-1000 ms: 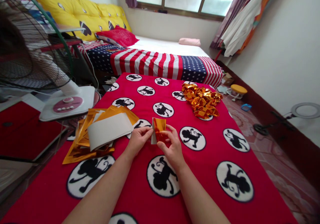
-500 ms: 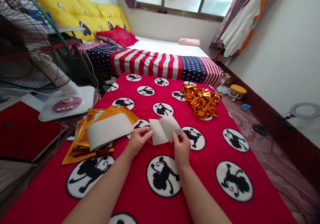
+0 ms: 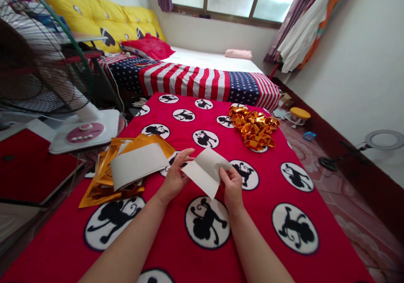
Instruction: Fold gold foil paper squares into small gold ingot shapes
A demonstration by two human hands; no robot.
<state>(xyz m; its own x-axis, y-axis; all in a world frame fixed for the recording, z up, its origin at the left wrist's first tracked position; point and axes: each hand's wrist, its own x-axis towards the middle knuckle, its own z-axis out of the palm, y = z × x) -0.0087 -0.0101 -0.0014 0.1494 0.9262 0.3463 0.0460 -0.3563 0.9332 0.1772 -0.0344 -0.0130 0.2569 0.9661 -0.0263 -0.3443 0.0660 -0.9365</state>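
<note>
A creased sheet of paper (image 3: 205, 171), pale grey-white on the side facing me, is raised over the red cloth in the middle of the view. My right hand (image 3: 232, 184) pinches its right edge between thumb and fingers. At the left edge of the sheet is my left hand (image 3: 176, 175), its fingers apart and not gripping; whether a fingertip touches the paper from behind is hidden. Left of that hand lies a pile of gold foil sheets (image 3: 105, 173), with pale-backed sheets (image 3: 139, 165) on top. Folded gold foil pieces (image 3: 254, 127) are heaped at the far right.
The red cloth (image 3: 252, 236) with black monkey prints covers the surface before me. A fan (image 3: 85, 127) stands close on the left. Beyond is a bed with a flag-patterned cover (image 3: 192, 81). A yellow stool (image 3: 299, 113) and a ring stand (image 3: 383, 140) are on the right.
My left hand has let go of the paper's left edge and its fingers have spread. The paper has turned in my right hand, its lower corner now pointing towards me.
</note>
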